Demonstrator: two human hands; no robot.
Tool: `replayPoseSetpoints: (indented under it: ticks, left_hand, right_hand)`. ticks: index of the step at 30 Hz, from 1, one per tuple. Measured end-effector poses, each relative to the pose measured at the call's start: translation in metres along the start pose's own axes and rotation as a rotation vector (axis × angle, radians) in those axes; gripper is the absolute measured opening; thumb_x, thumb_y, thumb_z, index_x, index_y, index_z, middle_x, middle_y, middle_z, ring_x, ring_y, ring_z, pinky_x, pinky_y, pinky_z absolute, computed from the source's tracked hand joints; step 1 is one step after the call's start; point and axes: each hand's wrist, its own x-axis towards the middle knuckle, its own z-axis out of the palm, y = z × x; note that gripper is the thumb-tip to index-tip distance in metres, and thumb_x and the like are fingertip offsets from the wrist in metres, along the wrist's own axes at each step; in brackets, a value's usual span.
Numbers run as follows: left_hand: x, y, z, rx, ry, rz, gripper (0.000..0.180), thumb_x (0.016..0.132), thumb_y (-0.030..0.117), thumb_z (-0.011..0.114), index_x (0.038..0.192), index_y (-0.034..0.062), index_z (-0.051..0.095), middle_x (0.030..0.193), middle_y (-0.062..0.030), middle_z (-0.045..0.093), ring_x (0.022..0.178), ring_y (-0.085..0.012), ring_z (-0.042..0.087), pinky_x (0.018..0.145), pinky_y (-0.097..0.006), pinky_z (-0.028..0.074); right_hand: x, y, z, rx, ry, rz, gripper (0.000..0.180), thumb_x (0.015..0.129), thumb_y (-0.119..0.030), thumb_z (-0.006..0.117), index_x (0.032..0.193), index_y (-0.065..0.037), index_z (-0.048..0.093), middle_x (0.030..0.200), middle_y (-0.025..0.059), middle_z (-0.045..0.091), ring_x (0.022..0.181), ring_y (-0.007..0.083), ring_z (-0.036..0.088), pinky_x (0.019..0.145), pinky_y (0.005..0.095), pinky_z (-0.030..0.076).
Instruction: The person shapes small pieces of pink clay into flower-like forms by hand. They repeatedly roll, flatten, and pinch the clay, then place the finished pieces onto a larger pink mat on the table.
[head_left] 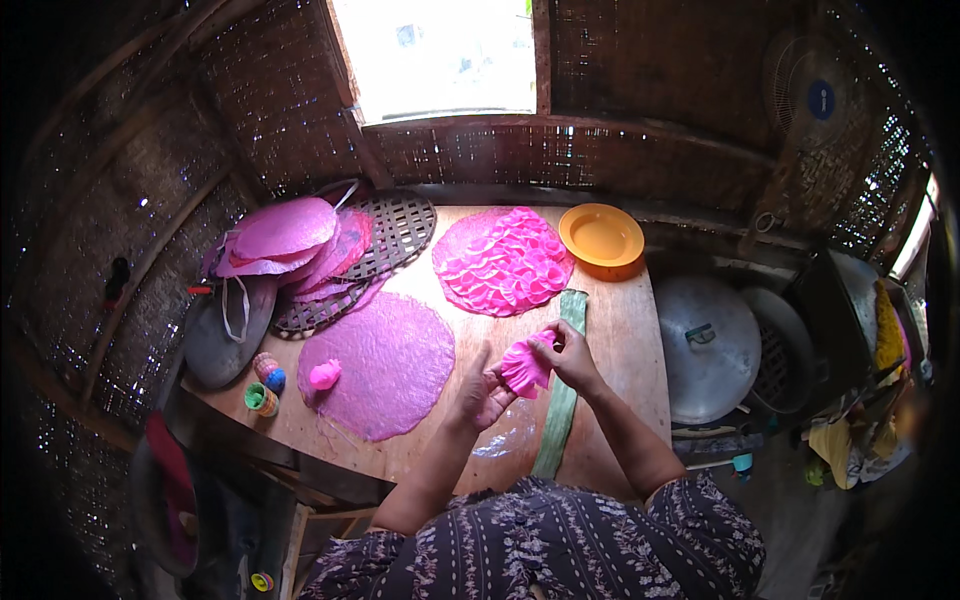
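Item: pink folded wafer piece (524, 368), thin and ruffled, held above the wooden table (620, 330), just over a long green leaf strip (562, 390).
Left hand (484, 392): closed around the piece's lower edge, thumb raised.
Right hand (568, 355): fingers pinched on its upper edge.
Risk, as a judgement: the sheet looks thin and brittle; too hard a pinch or a pull between the two hands could tear or crack it, and a loosened grip could let the folds spring open.
Nearby: flat round pink sheet (385, 362) to the left, bearing a small pink lump (324, 375); heap of ruffled pink pieces (503, 260) beyond; orange bowl (601, 238) beside the heap; stacked pink sheets (290, 240) on a woven tray (400, 232); metal lid (708, 345) at right, off the table.
Obstruction: none between hands and heap.
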Motion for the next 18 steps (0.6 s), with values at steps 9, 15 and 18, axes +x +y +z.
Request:
replayPoseSetpoints:
  ticks: [9,15,18]
  left_hand:
    - [0.025,-0.024,-0.024,0.280,0.057,0.324,0.033,0.089,0.007,0.066,0.118,-0.0054,0.056,0.109,-0.0119,0.064,0.097,-0.0188,0.065,0.085,-0.032,0.054]
    - [0.025,-0.026,-0.026,0.196,0.145,0.404,0.026,0.092,0.013,0.064,0.112,-0.0032,0.059,0.100,-0.0076,0.064,0.090,-0.0174,0.064,0.083,-0.031,0.054]
    - [0.017,-0.016,-0.024,-0.031,0.187,0.438,0.030,0.097,0.025,0.057,0.109,-0.0020,0.059,0.094,-0.0070,0.063,0.086,-0.0174,0.063,0.085,-0.033,0.054]
  right_hand:
    - [-0.002,0.007,0.011,-0.020,0.011,0.049,0.027,0.086,-0.020,0.073,0.097,-0.002,0.058,0.084,0.0028,0.061,0.074,0.0082,0.058,0.067,0.0236,0.049]
    - [0.008,0.040,0.014,-0.124,0.138,0.064,0.034,0.084,-0.028,0.073,0.098,0.000,0.063,0.083,0.0101,0.065,0.076,0.0182,0.063,0.070,0.0310,0.051]
    - [0.002,0.044,0.015,-0.852,0.184,-0.079,0.042,0.084,-0.032,0.070,0.111,0.000,0.064,0.098,0.0184,0.064,0.088,0.0288,0.064,0.079,0.0370,0.051]
